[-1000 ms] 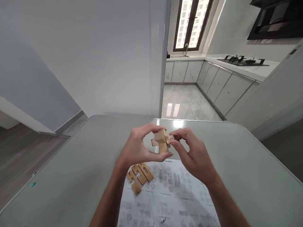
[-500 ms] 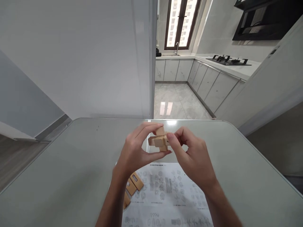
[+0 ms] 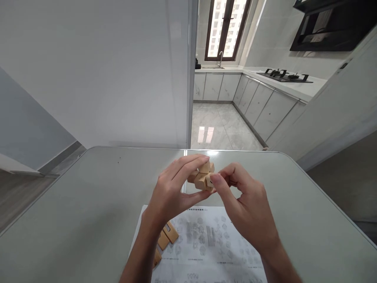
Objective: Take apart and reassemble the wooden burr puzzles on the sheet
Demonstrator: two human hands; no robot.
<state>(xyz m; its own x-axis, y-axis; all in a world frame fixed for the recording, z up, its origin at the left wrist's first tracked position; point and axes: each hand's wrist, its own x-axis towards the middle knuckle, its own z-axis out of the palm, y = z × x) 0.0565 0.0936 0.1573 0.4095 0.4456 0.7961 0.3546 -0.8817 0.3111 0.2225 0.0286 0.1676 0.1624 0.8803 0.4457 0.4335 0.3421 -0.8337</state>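
Note:
Several pale wooden pieces interlock in a burr puzzle [image 3: 201,181], held above the far middle of the table. My left hand [image 3: 178,182] grips it from the left, fingers over the top and thumb underneath. From the right, my right hand [image 3: 240,200] pinches a piece at the puzzle's right side between thumb and fingers. The fingers cover part of the puzzle, so how its pieces fit there is hidden.
Below the hands a printed diagram sheet [image 3: 206,243] lies on the pale table [image 3: 73,208]. Flat wooden pieces [image 3: 171,232], some with slots, rest on its left part, partly behind my left forearm. Past the table stand a white panel [image 3: 118,78] and a kitchen counter [image 3: 218,71].
The puzzle has turned in my hands, showing a different side, and has shifted slightly right. My right hand has moved a little right and down, still pinching the piece.

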